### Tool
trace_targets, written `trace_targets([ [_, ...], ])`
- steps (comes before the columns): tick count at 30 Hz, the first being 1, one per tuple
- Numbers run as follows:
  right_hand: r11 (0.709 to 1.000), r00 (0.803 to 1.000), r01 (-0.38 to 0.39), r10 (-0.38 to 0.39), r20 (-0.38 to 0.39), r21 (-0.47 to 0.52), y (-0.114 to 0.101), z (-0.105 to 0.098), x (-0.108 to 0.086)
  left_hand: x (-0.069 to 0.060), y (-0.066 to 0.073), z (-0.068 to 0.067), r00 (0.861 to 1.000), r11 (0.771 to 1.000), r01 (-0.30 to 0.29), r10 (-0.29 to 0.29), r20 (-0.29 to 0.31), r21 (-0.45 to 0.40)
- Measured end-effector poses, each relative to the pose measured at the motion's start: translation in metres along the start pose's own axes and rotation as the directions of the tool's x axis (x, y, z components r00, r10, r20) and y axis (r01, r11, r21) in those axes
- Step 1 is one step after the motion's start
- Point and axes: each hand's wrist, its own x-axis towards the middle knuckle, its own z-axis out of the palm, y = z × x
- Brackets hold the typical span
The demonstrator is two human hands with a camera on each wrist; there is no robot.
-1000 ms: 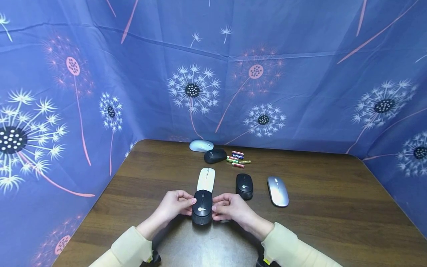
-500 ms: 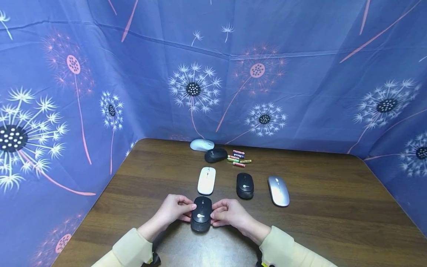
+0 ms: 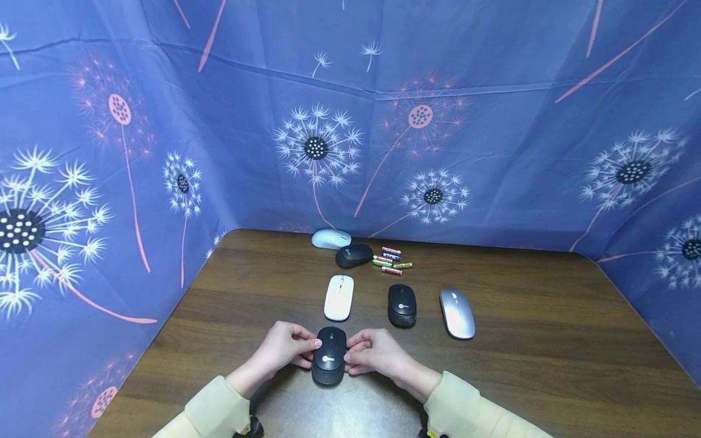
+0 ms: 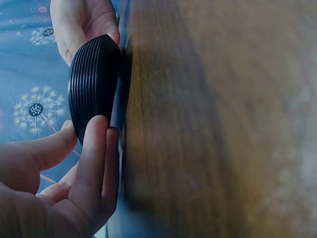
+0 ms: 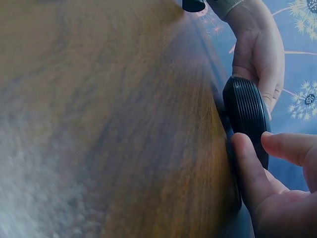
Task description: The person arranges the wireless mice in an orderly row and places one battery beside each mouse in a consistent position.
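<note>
A black computer mouse with a white logo is between my two hands, close to the front of the table. My left hand holds its left side, the thumb on the upper edge. On the other side my right hand pinches the right edge with thumb and fingertips. In the left wrist view the ribbed rear end of the black mouse shows, fingers at its lower rim. The right wrist view gives the same ribbed end of the mouse. Its underside is hidden.
A white mouse lies just beyond the held one. Further right are another black mouse and a silver mouse. At the back sit a pale blue mouse, a black mouse and several batteries. Patterned cloth borders the table.
Both hands have drawn the black mouse toward the front of the table. It overlapped the white mouse in view before; now a gap shows between them.
</note>
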Motion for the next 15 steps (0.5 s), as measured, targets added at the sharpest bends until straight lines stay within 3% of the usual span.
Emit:
trace_targets([
  [15,0.998,0.999,0.053,-0.053,0.009,-0.029,0.0025,0.0015,0.0016,0.0025,-0.0025,-0.0002,0.999,0.998,-0.036,0.036,0.005,0.052],
])
